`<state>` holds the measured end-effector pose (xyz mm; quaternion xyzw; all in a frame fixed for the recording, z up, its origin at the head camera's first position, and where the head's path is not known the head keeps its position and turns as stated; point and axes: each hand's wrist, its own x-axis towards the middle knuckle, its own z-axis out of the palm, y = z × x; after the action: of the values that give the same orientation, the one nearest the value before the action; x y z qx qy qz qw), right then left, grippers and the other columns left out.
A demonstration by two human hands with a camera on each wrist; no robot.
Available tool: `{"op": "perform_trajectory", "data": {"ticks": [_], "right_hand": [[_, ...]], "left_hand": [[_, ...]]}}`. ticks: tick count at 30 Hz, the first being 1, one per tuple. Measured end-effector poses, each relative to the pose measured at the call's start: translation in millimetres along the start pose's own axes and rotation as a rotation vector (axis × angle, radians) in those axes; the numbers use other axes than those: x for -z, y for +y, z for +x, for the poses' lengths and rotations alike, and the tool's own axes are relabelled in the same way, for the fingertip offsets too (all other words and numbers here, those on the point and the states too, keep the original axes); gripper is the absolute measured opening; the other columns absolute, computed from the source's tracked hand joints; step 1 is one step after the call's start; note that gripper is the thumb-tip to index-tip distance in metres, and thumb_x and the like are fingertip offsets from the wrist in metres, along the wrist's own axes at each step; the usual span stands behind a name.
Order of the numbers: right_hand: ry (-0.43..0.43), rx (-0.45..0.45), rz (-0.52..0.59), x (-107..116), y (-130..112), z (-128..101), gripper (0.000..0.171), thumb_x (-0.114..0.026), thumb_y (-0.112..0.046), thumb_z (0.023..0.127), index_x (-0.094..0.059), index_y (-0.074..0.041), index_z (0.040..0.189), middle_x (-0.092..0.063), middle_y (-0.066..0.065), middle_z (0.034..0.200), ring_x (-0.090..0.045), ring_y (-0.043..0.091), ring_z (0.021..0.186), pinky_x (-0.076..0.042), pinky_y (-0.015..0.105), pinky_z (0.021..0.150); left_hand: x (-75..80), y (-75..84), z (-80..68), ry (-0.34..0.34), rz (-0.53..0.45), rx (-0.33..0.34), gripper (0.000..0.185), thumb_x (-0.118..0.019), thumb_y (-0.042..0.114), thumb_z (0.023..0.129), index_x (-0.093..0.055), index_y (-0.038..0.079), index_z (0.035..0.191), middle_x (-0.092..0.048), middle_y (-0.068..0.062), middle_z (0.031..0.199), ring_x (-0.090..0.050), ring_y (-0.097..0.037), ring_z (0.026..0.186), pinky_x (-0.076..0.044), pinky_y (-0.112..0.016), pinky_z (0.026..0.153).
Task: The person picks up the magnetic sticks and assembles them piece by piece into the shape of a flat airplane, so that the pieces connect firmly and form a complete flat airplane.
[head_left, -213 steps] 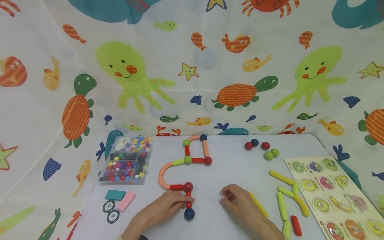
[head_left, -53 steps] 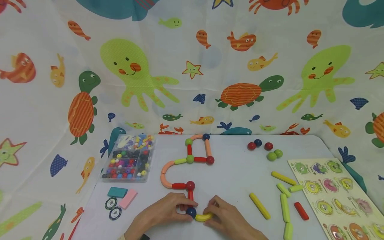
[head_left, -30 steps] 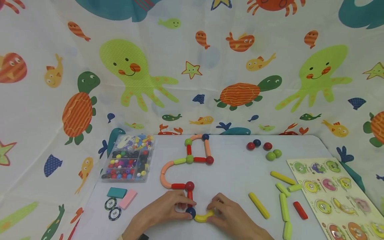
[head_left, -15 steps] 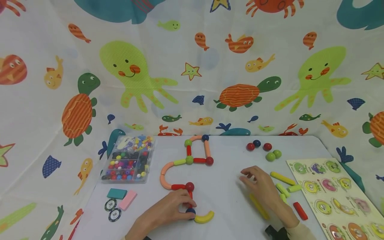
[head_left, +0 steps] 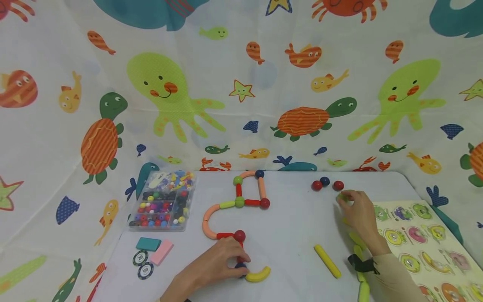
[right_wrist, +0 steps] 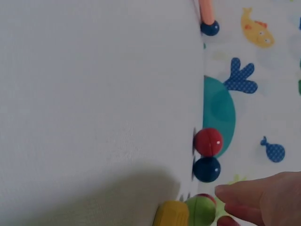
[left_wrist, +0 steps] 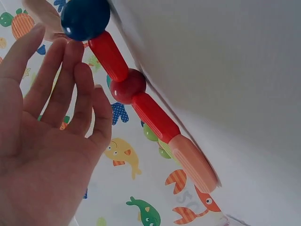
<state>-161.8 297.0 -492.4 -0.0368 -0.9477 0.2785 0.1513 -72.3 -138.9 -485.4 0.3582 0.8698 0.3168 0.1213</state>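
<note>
A figure of coloured rods and balls lies on the white table, topped by a loop with an upper navy ball [head_left: 259, 173]. At its near end, my left hand [head_left: 222, 260] is beside the lower navy ball [left_wrist: 85, 19]; in the left wrist view its fingers are extended, with the ball past their tips. A curved yellow rod [head_left: 258, 274] extends right from that ball. My right hand [head_left: 356, 214] is at the far right, fingertips right at a green ball [right_wrist: 201, 210]. Whether they pinch it I cannot tell. The second green ball is mostly hidden.
Red balls [head_left: 317, 185] and another navy ball [head_left: 325, 181] lie just beyond my right hand. A straight yellow rod [head_left: 327, 261] lies nearer. A fruit puzzle board [head_left: 411, 235] is under my right forearm's side. A bead box [head_left: 162, 201], erasers and poker chips [head_left: 145, 270] stand left.
My right hand has let go of the curved yellow rod, which stays by the lower navy ball, and has moved right and away to the green balls. My left hand stays by the navy ball.
</note>
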Motion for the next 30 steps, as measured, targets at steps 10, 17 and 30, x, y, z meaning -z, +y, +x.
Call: {"op": "perform_trajectory", "data": {"ticks": [10, 17, 30], "right_hand": [[-0.039, -0.028, -0.042, -5.3, 10.5, 8.0, 0.036, -0.067, -0.014, 0.096, -0.064, 0.007, 0.124, -0.054, 0.030, 0.122, -0.054, 0.041, 0.105, -0.048, 0.058, 0.089], [-0.068, -0.043, -0.042, -5.6, 9.1, 8.1, 0.035, -0.066, -0.011, 0.096, -0.061, 0.007, 0.125, -0.055, 0.030, 0.121, -0.054, 0.042, 0.104, -0.049, 0.058, 0.089], [-0.185, 0.025, 0.017, -12.0, -10.5, -8.1, 0.037, -0.073, -0.014, 0.093, -0.064, 0.000, 0.126, -0.067, 0.018, 0.115, -0.060, 0.032, 0.101, -0.052, 0.041, 0.081]], "left_hand": [[-8.3, 6.7, 6.8, -0.046, -0.002, -0.006, 0.031, -0.072, 0.048, 0.091, -0.075, 0.030, 0.116, -0.069, 0.022, 0.100, -0.052, 0.004, 0.100, -0.048, -0.024, 0.093], [-15.9, 9.5, 7.2, -0.015, 0.046, -0.104, 0.026, -0.074, 0.041, 0.092, -0.075, 0.027, 0.113, -0.068, 0.020, 0.099, -0.054, 0.004, 0.101, -0.047, -0.033, 0.106], [-19.8, 11.0, 8.5, -0.067, 0.035, -0.047, 0.026, -0.076, 0.033, 0.091, -0.073, 0.029, 0.116, -0.069, 0.024, 0.102, -0.058, 0.007, 0.098, -0.037, -0.040, 0.118]]}}
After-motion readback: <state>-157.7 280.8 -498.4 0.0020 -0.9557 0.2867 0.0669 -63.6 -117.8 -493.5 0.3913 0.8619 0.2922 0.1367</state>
